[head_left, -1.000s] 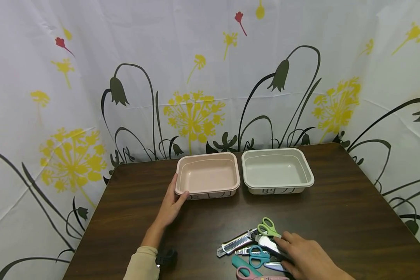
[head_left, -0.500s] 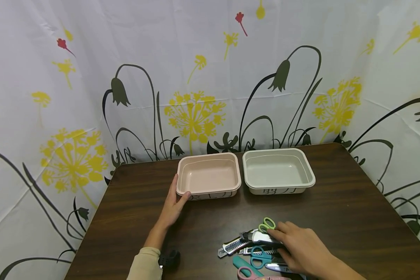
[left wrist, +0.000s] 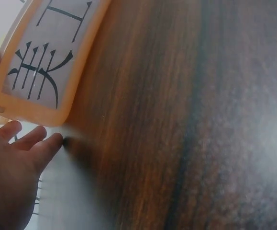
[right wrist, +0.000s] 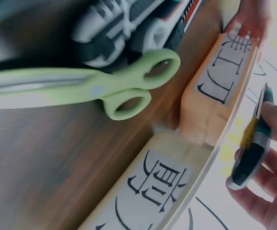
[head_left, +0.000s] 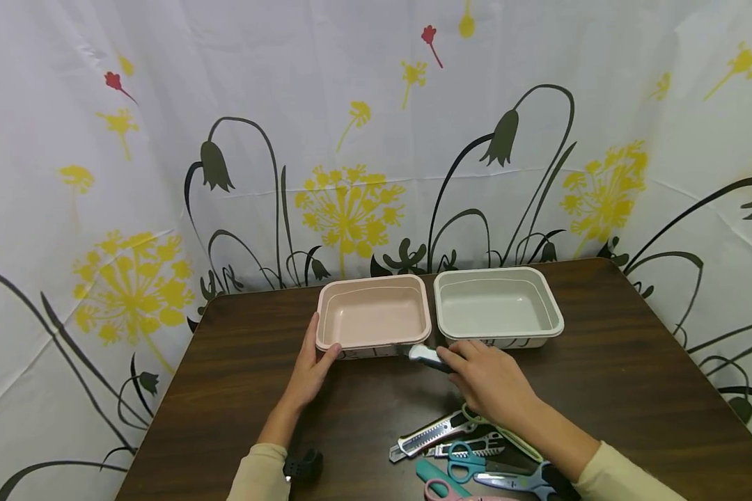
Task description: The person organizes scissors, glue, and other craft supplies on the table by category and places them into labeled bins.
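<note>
In the head view my right hand [head_left: 491, 383] holds a utility knife [head_left: 429, 355] with a white and dark handle, close in front of the gap between two containers. The right wrist view has the knife [right wrist: 254, 146] pinched between thumb and fingers. My left hand [head_left: 307, 369] touches the near left corner of the pink container [head_left: 376, 280], thumb at the front rim and loosely straight fingers along the side. In the left wrist view its fingers [left wrist: 45, 148] lie spread beside the container's labelled wall [left wrist: 76, 88]. Nothing lies inside the pink container.
A pale green container [head_left: 498, 275] stands right of the pink one. Below my right forearm lie a large box cutter [head_left: 429, 435], blue scissors [head_left: 466, 460], pink scissors [head_left: 445, 490], green scissors [right wrist: 128, 81] and a teal tool [head_left: 435, 473]. A patterned curtain [head_left: 351, 139] hangs behind the table.
My right hand has lifted the utility knife off the pile and moved it up and left toward the pink container. The green scissors have shifted under my arm. My left hand stays put.
</note>
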{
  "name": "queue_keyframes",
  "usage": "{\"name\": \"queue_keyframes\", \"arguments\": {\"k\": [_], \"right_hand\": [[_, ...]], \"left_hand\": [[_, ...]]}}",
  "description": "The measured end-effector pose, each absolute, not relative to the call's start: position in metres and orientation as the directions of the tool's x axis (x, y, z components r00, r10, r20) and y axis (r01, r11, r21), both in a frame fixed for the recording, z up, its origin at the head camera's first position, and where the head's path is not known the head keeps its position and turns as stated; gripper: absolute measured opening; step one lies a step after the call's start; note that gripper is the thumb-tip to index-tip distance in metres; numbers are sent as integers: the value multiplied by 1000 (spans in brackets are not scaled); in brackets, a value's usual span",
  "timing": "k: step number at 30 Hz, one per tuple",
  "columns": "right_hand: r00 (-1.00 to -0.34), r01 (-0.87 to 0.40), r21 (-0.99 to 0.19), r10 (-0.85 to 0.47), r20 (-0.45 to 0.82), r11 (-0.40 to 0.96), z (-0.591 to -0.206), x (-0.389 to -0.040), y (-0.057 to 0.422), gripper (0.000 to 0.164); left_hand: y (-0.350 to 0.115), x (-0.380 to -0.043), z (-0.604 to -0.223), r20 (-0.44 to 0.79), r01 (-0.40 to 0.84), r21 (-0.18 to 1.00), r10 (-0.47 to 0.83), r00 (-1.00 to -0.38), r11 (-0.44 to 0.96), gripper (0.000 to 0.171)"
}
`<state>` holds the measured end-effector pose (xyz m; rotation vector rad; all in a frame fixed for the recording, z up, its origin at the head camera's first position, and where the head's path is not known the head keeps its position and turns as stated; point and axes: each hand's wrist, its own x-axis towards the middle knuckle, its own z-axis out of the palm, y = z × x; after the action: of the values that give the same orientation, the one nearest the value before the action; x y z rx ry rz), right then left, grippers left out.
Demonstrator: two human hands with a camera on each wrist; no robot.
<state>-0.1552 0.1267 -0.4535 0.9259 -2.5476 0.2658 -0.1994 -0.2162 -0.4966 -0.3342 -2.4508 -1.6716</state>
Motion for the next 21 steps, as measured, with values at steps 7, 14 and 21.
{"name": "queue_keyframes", "arguments": {"k": [7, 14, 21], "right_hand": [[-733, -584, -55, -497, 464, 810, -456, -188, 100, 35], [-737, -598, -60, -519, 434, 799, -463, -211, 78, 24], [-752, -601, -84, -527, 396, 795, -465, -222, 60, 23]], "left_hand": [[-215, -196, -491, 236, 256, 894, 98, -967, 367, 76], [-214, -195, -491, 217, 238, 896, 98, -971, 376, 76], [-218, -201, -503, 219, 234, 906, 81, -972, 353, 77]]}}
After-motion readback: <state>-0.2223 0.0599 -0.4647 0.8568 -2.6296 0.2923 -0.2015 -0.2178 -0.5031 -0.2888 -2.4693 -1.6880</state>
